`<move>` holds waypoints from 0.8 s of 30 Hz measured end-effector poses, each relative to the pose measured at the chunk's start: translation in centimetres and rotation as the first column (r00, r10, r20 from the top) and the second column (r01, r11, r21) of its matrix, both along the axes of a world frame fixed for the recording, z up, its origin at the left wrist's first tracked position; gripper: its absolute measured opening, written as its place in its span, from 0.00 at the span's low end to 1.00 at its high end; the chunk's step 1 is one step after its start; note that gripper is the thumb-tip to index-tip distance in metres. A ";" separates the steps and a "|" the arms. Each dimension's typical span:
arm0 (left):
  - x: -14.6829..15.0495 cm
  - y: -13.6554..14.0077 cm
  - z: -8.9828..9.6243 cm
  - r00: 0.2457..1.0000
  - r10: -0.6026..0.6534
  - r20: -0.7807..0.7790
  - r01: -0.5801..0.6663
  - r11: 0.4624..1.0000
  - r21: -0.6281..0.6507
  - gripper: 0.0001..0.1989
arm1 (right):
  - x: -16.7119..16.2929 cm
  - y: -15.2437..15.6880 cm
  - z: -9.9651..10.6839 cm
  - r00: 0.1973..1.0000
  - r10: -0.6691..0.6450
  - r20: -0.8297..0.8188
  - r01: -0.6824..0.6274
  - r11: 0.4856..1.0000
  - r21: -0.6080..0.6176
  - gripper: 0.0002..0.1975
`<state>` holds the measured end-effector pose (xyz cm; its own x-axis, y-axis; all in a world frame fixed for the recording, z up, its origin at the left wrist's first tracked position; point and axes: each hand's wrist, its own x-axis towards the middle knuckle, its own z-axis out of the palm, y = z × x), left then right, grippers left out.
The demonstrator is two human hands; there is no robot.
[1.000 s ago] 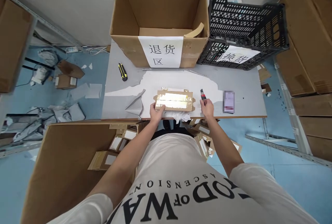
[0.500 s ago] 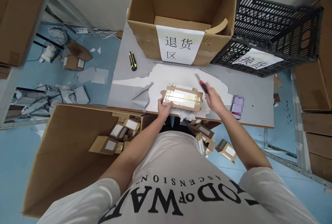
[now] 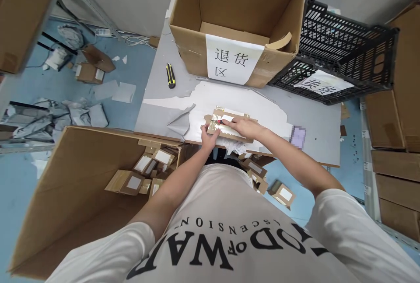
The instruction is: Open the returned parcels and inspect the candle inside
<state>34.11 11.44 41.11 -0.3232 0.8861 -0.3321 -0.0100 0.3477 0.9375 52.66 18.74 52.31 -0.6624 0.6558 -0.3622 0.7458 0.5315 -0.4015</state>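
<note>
A small taped cardboard box (image 3: 226, 132) lies near the front edge of the table, shiny tape along its top. My left hand (image 3: 210, 136) grips its left end, thumb on top. Over the box, my right hand (image 3: 244, 126) is closed around a red and black utility knife (image 3: 220, 121). The knife points left, its tip at the taped top; whether the blade cuts in cannot be made out. Most of the handle is hidden under my fingers. Crumpled clear plastic (image 3: 235, 147) hangs by the box's near side.
A labelled open carton (image 3: 193, 53) and a black crate (image 3: 352, 62) stand at the back. A yellow and black cutter (image 3: 170, 75) lies left; a blurred phone (image 3: 298, 137) lies right. Below left, a large carton (image 3: 49, 195) holds several small boxes. Shelving (image 3: 370, 160) stands right.
My right hand has moved left and down from beside the box, bringing the knife onto the taped top. My left hand keeps its hold on the box. The view has shifted slightly.
</note>
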 end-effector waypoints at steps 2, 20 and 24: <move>0.0 0.0 0.0 1.000 0.001 0.000 -0.001 1.000 -0.004 0.27 | -0.2 -0.2 0.4 0.999 0.017 0.037 -0.017 1.000 0.004 0.36; 0.6 -0.3 0.5 0.990 0.048 -0.134 -0.053 0.998 -0.030 0.23 | 10.2 -3.8 5.0 0.901 0.049 0.431 -0.040 0.999 -0.030 0.38; 0.7 -0.4 0.2 0.983 0.061 -0.174 -0.070 0.996 -0.049 0.23 | 17.6 -7.1 4.4 0.867 -0.073 0.493 0.096 0.995 -0.021 0.37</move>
